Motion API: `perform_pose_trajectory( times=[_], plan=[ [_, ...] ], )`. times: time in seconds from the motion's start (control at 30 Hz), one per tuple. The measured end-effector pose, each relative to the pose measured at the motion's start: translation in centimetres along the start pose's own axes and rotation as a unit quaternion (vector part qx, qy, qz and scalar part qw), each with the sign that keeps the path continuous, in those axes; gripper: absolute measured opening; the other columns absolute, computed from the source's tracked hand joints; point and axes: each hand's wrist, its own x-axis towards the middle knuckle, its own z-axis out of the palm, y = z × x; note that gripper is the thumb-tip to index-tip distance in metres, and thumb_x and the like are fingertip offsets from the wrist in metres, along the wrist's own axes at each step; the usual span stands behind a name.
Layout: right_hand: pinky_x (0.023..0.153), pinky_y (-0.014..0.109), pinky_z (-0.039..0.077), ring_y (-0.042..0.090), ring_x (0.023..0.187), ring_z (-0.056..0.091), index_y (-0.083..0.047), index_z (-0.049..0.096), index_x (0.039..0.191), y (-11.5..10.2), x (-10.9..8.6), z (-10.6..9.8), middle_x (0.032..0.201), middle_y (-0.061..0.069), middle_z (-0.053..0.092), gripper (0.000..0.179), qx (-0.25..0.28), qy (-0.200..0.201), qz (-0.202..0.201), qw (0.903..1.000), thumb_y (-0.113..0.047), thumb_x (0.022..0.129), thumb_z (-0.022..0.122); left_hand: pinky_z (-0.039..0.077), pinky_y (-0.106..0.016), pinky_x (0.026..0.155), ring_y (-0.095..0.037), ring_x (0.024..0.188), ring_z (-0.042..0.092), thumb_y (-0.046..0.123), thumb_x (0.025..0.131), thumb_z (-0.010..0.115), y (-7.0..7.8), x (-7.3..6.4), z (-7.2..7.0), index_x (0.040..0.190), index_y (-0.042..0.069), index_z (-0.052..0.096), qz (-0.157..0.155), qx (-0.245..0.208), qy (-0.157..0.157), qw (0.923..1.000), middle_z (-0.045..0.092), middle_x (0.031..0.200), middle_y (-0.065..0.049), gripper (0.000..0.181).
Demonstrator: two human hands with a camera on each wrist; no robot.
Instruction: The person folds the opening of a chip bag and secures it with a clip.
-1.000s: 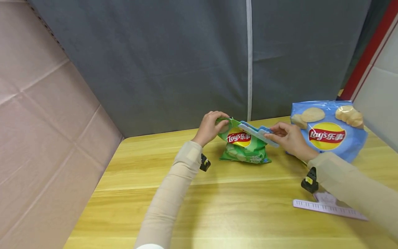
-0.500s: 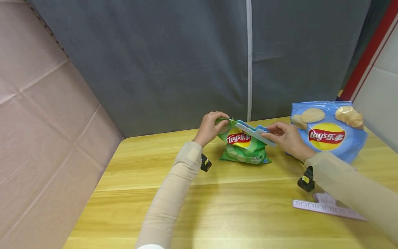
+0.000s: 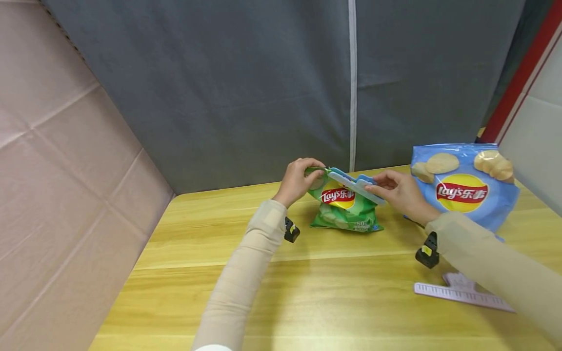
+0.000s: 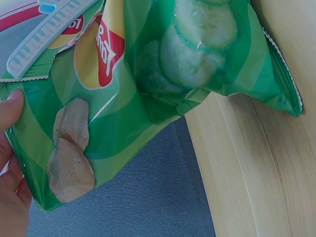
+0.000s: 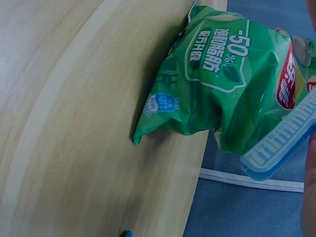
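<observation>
A green Lay's chip bag (image 3: 344, 214) stands on the table with its top folded over. My left hand (image 3: 297, 181) pinches the bag's upper left corner between thumb and fingers. A light blue bag clip (image 3: 350, 184) with ruler-like marks lies slanted across the folded top, its left end close to my left fingers. The right hand (image 3: 401, 194) grips that clip by its handle. In the left wrist view the clip (image 4: 42, 42) overlaps the folded flap. The right wrist view shows the clip's other end (image 5: 266, 155) reaching past the bag's edge.
A larger blue Lay's bag (image 3: 465, 190) stands at the back right, just behind my right hand. Nearer me lies a pink ruler-marked clip (image 3: 461, 295), partly under the right forearm. Grey fabric (image 3: 263, 97) rises behind the wooden table (image 3: 333, 302).
My right hand has slid the blue clip leftward along the bag's top, toward the left hand. The left hand and the bag's base have stayed in place.
</observation>
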Motion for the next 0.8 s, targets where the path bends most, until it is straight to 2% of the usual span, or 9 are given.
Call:
perform_pose_trajectory(
  times=[0.2, 0.8],
  plan=[
    [0.058, 0.013, 0.045, -0.002, 0.066, 0.055, 0.004, 0.060, 0.089, -0.20, 0.13, 0.13, 0.086, 0.016, 0.062, 0.023, 0.010, -0.001, -0.011, 0.9999, -0.016, 0.079, 0.067, 0.043, -0.018, 0.070, -0.013, 0.085, 0.053, 0.015, 0.083, 0.062, 0.14, -0.12, -0.06, 0.095, 0.009, 0.067, -0.007, -0.001, -0.003, 1.0000, 0.064, 0.095, -0.001, 0.015],
    [0.061, 0.010, 0.044, -0.004, 0.068, 0.054, 0.003, 0.060, 0.088, -0.69, 0.35, 0.38, 0.086, 0.016, 0.061, 0.020, 0.012, 0.007, -0.025, 0.9996, -0.013, 0.078, 0.067, 0.042, -0.020, 0.070, -0.014, 0.087, 0.052, 0.013, 0.083, 0.061, 0.02, -0.22, -0.23, 0.103, 0.009, 0.066, 0.004, 0.006, -0.010, 0.9999, 0.063, 0.100, -0.003, 0.021]
  ],
)
